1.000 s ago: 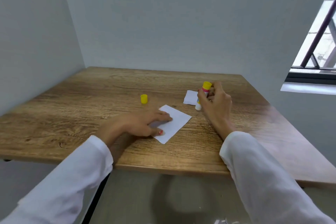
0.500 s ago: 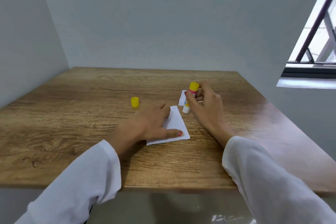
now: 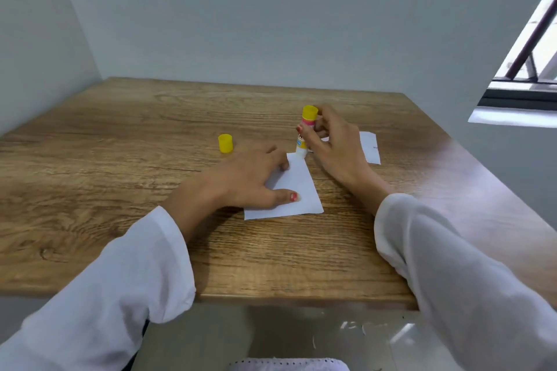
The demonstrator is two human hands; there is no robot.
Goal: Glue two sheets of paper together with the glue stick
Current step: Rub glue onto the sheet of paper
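R hand (image 3: 331,144) grips glue stick (image 3: 305,135), tip now at paper (image 3: 297,190) far corner; L hand (image 3: 250,181) still flat, fingers spread. 2nd sheet (image 3: 370,147) shows more. Wood table (image 3: 120,159), grey walls.

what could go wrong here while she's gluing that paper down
1. The left hand pins only the near-left part of the white paper sheet; the stick pressing its far corner could wrinkle or drag it.
2. The yellow-ended glue stick, held by the right hand, sits right at the paper's edge, so glue may smear onto the wooden table.
3. The loose yellow cap stands off the stick; the glue may dry.
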